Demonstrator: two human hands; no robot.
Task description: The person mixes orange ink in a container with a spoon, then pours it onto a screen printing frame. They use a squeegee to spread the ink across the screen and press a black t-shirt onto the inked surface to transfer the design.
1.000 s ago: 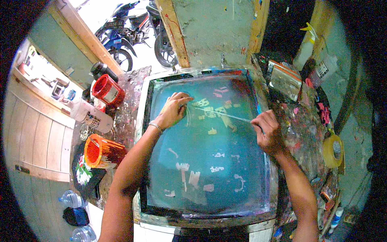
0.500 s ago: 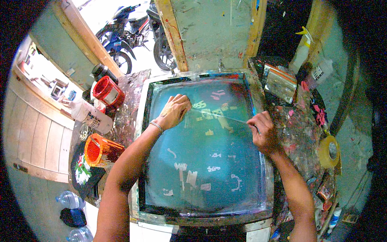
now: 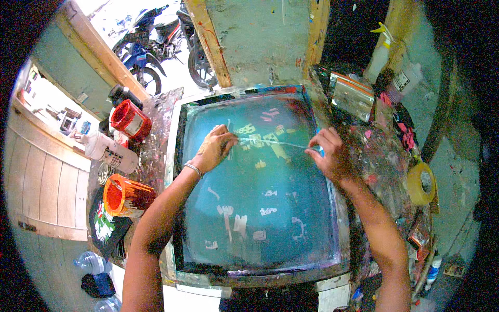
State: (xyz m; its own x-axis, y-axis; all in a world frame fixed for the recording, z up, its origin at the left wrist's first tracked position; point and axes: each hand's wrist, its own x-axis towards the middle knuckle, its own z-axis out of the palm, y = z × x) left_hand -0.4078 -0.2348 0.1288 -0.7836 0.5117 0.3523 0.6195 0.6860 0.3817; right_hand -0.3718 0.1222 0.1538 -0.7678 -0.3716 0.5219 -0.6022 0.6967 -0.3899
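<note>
A thin clear strip point(image 3: 295, 145), looking like adhesive tape, stretches taut between my two hands. It crosses above the upper half of a teal screen-printing screen point(image 3: 249, 182) in a worn wooden frame. My left hand point(image 3: 214, 149) pinches the strip's left end over the upper left of the mesh. My right hand point(image 3: 329, 155) pinches the other end near the frame's right side, thumb and forefinger together. Light open shapes point(image 3: 267, 148) and pale patches point(image 3: 240, 223) show in the mesh. Whether the strip touches the mesh, I cannot tell.
A red paint pot point(image 3: 130, 120), a white bottle point(image 3: 112, 151) and an orange paint pot point(image 3: 125, 196) stand left of the screen. On the right are a roll of clear tape point(image 3: 422, 183) and a spray bottle point(image 3: 380, 54). Motorbikes point(image 3: 145, 65) are parked beyond the opening.
My right hand has risen slightly, its fingers more spread, while the left has lowered a little. The strip remains stretched between them. The whole view has shifted slightly.
</note>
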